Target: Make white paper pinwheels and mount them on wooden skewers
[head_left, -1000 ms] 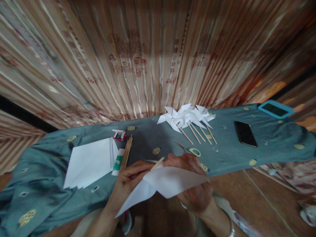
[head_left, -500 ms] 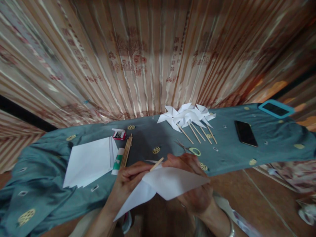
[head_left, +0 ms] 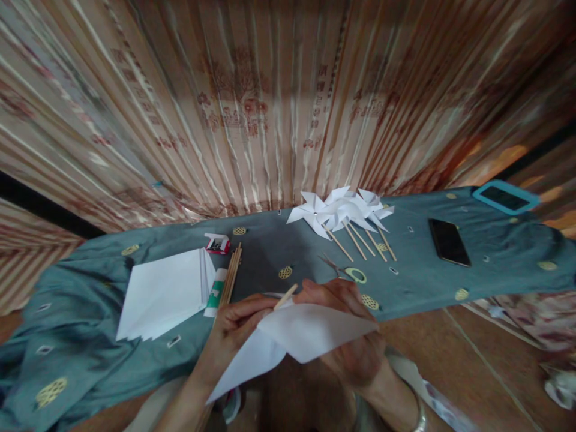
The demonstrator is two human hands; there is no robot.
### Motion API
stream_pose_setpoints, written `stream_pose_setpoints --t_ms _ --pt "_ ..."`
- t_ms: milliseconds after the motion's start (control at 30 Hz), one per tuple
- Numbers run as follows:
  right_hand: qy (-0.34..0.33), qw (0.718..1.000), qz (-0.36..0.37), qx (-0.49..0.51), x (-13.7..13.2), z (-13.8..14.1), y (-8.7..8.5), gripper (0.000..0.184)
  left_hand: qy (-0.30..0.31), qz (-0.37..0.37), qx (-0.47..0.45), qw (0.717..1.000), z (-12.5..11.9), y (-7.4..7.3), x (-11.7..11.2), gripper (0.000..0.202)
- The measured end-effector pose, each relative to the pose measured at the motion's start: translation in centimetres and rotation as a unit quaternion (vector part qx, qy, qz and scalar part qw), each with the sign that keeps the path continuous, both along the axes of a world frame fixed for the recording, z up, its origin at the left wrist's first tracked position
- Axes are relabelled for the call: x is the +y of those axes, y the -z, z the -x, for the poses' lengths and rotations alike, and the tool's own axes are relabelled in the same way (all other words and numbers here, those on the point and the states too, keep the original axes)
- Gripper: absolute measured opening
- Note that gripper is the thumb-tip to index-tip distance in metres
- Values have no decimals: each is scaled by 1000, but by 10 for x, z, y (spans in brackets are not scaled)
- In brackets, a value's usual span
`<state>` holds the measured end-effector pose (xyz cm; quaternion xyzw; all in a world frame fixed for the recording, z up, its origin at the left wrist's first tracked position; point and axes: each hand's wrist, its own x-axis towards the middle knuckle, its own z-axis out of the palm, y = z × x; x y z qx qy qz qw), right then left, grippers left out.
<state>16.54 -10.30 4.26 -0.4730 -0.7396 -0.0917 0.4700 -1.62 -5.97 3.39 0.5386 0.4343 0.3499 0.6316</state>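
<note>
My left hand (head_left: 234, 330) pinches a thin wooden stick (head_left: 287, 296) whose tip pokes up between my two hands. My right hand (head_left: 348, 324) is closed around a folded white paper piece (head_left: 301, 336) that droops toward me over both hands; its fingers press the paper near the stick. Both hands hover at the near edge of a table covered by a blue-grey cloth (head_left: 418, 282). Small scissors with a green-yellow handle (head_left: 348, 273) lie just beyond my right hand.
A stack of white paper squares (head_left: 164, 294), a glue stick (head_left: 216, 292), a bundle of wooden sticks (head_left: 231, 276) and a small red-white box (head_left: 217, 244) lie left. Finished white paper pinwheels (head_left: 339, 213) lie at the back, a black phone (head_left: 449, 242) and a blue-framed device (head_left: 506, 197) right. Curtains hang behind.
Almost nothing differs; my hands and the paper shifted slightly while keeping the same grip on stick and paper.
</note>
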Motion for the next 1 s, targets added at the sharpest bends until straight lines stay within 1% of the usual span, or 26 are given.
stream_pose_setpoints --t_ms 100,233,367,500,633,833,1000 --pt "5 1000 7 -1 0 0 1 39 -2 4 0 1000 0 -1 0 42" --pt "2 1000 6 -9 0 0 -1 36 2 13 -1 1000 0 0 1 31" --pt "2 1000 3 -4 0 1 -3 36 0 16 -4 1000 2 2 0 28" --pt "-12 1000 -4 -1 0 0 -3 38 -6 26 -11 1000 2 3 -1 28" --pt "-16 1000 4 -1 -1 -1 -4 39 -1 14 -18 1000 3 4 0 31" --pt "-13 1000 -5 7 -1 0 -5 40 -1 0 -25 1000 4 5 1 36" --pt "-19 1000 1 12 -2 0 -5 41 1 -11 -15 1000 4 4 1 39"
